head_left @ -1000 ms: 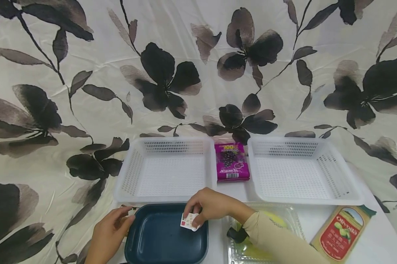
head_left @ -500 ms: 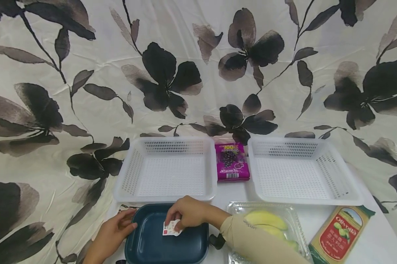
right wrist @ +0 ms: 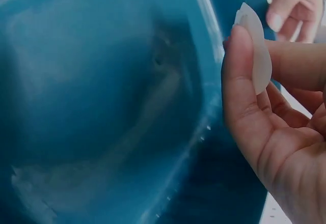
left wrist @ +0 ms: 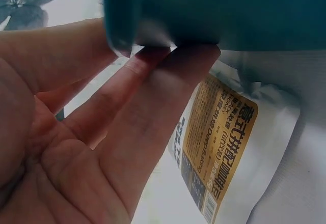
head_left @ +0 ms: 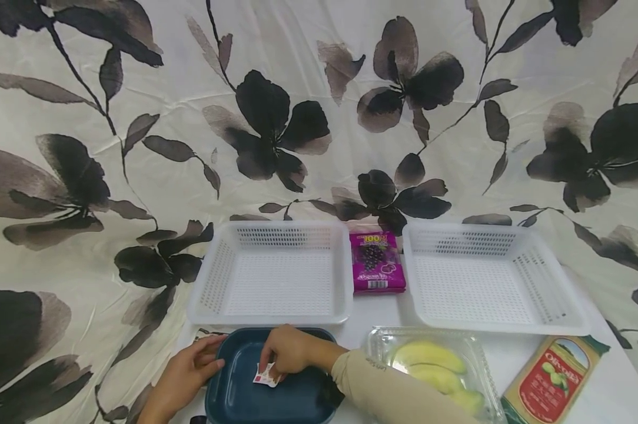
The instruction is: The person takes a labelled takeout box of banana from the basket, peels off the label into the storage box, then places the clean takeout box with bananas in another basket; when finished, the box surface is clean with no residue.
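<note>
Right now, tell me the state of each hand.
Left hand: open, straight fingers touching the edge of the blue tray.
Right hand: pinching a small white packet over the tray.

Head view bright, evenly lit, edges bowed; wrist views dim, blurred.

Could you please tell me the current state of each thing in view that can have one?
Left hand: fingers straight, touching the blue tray's left rim.
Right hand: pinching the small packet.
Small packet: held over the blue tray.
Blue tray: nothing lying in it.
White baskets: both empty.
Clear clamshell: closed, yellow fruit inside.
Purple pouch: lying flat.
</note>
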A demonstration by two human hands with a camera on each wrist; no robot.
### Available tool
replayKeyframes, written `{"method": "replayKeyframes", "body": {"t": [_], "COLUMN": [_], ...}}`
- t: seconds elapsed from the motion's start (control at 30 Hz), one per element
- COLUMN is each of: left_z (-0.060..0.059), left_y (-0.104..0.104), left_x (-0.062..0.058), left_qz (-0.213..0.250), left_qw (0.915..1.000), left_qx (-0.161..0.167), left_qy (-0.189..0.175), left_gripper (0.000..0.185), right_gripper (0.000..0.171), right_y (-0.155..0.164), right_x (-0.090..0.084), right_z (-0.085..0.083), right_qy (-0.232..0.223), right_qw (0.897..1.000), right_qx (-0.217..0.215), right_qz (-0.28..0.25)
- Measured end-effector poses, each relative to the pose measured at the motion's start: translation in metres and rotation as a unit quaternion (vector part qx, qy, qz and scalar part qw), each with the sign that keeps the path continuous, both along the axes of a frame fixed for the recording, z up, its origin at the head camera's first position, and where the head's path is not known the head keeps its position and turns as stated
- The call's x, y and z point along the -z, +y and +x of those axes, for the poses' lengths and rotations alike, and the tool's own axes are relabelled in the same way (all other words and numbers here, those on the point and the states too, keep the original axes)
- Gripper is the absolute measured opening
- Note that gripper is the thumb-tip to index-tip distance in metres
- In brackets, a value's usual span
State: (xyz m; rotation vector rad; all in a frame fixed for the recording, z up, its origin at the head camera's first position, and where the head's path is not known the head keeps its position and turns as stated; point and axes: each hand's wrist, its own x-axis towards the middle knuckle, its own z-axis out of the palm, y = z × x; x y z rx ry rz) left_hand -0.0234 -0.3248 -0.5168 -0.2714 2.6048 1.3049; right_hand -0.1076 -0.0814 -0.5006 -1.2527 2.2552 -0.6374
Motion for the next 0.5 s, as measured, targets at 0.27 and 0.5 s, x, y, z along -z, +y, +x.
{"method": "replayKeyframes", "body": {"t": [0.27,0.5], "left_z": [0.001,0.000], "left_y": [0.000,0.001], "left_x": [0.001,0.001], "left_qz": [0.032,0.040], "left_qw": [0.9993,0.9991], "left_qx": [-0.015,-0.015], "left_qy": [-0.009,-0.010], "left_gripper": [0.051,0.049], "right_gripper": [0.020,0.022], "right_y": [-0.008,-0.013], "right_x": [0.011,0.022], "right_z": [0.002,-0.002], "right_qy": [-0.083,-0.007], "right_qw": [0.995,0.999], "right_qx": [0.045,-0.001], "right_qz": [0.028,0.051]}}
